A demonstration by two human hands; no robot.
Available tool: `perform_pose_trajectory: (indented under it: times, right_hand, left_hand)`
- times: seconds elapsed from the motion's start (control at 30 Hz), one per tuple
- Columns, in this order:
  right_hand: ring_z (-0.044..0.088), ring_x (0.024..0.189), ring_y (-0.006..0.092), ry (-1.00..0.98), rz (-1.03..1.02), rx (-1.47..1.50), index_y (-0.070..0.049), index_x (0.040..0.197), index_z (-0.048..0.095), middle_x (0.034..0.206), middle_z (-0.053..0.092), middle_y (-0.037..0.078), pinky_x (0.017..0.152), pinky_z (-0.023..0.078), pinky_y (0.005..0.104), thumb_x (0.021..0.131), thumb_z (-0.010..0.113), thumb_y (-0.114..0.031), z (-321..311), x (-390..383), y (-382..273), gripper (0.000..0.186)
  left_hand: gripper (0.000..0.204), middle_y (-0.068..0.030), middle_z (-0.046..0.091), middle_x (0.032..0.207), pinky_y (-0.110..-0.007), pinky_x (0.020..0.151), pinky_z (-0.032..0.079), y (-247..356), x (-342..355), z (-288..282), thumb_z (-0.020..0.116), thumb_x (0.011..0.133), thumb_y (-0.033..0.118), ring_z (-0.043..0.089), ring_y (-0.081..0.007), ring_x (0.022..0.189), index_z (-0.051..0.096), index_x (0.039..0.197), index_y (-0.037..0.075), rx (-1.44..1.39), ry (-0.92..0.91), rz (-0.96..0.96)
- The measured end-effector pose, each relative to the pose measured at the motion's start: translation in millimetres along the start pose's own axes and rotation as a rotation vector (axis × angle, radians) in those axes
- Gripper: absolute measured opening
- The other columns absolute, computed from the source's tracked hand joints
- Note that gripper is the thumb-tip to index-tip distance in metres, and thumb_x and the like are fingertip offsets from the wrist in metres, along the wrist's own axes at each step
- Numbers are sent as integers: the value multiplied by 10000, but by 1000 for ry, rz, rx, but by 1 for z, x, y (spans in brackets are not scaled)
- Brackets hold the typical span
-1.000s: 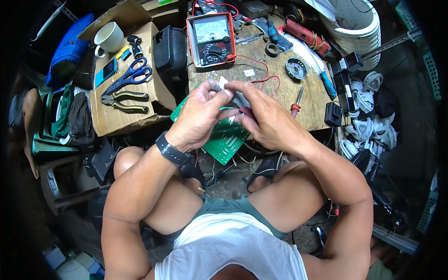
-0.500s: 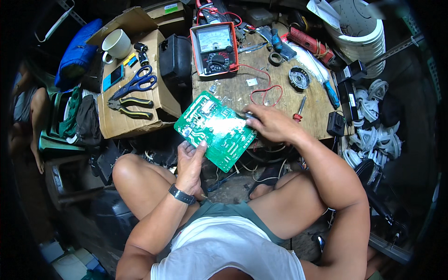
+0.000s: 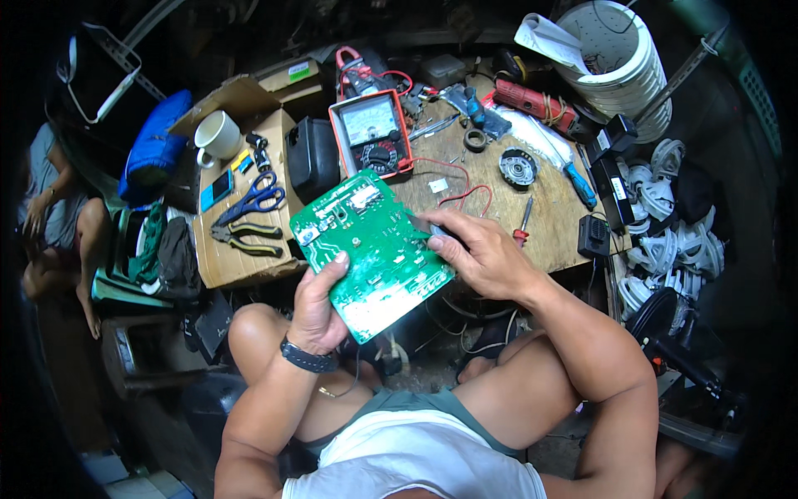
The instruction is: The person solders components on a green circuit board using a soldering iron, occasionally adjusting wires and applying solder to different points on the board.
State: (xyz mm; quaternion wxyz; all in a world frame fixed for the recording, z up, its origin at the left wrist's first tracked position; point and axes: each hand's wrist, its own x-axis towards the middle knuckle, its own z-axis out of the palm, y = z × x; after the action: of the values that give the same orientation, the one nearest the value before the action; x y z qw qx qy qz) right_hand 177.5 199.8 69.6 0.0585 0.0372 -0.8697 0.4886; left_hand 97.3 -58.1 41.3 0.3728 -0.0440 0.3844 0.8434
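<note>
A green circuit board (image 3: pixel 378 258) is tilted above my lap, its solder side toward me. My left hand (image 3: pixel 319 306) is closed on its lower left edge, thumb on top. Over the board's right edge is my right hand (image 3: pixel 490 256), fingers pinched round a small blade-like metal tool (image 3: pixel 426 224). The tool's tip meets the board's surface; its exact kind is hard to tell. Just beyond the board, an analog multimeter (image 3: pixel 371 129) in an orange-red case rests on the wooden table (image 3: pixel 544 245), its red test lead (image 3: pixel 465 179) curving toward my right hand.
Left, a cardboard box (image 3: pixel 218 262) bears scissors (image 3: pixel 253 200), pliers (image 3: pixel 249 239), a mug (image 3: pixel 218 135) and a phone (image 3: pixel 217 191). Right are a soldering iron (image 3: pixel 523 223), a screwdriver (image 3: pixel 579 185), a red power tool (image 3: pixel 532 104) and a white bucket (image 3: pixel 619 79). Another person (image 3: pixel 62 187) sits far left.
The board has come nearer and tilted, its lit glare moving to the lower part. My right hand with the tool has shifted inward along the right edge. The whole view has shifted slightly.
</note>
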Motion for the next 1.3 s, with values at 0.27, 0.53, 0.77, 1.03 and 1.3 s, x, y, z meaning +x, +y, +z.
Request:
perform_pose_trajectory:
  times: [0.27,0.53,0.77,1.03,1.3]
  right_hand:
    - [692,1034,388,74,-145,-137,-94,1335,586,1159,693,167,861,560,452,1013,603,-191,-24,-16,-11,336]
    - [707,971,377,155,-180,-189,-58,1298,610,1121,694,164,794,582,440,976,655,-131,-7,-11,-12,334]
    - [702,964,354,83,-157,-211,-77,1308,631,1086,692,146,810,570,425,964,659,-106,-13,-11,-11,346]
    - [684,902,341,73,-179,-246,-101,1296,657,1011,664,127,774,555,415,953,672,-106,-13,-8,-7,343]
    - [678,864,328,47,-175,-203,-56,1277,667,957,667,143,765,548,398,951,675,-74,-12,-5,-7,327]
  left_hand:
    - [517,-133,658,1230,-438,1016,551,31,8,27,644,909,111,671,-270,1114,493,1385,-24,308,-7,301]
    - [381,-121,678,1226,-355,973,526,0,-8,25,632,978,80,659,-195,1089,557,1336,-28,507,-62,538]
    - [323,-117,704,1177,-330,951,521,3,-12,21,645,969,73,671,-180,1052,619,1271,-40,621,-40,603]
    - [339,-116,703,1169,-323,931,525,4,-18,20,648,962,58,672,-175,1026,604,1281,-48,636,-39,612]
    - [337,-116,690,1190,-329,948,519,2,-21,19,649,966,57,663,-176,1052,595,1283,-43,661,-43,583]
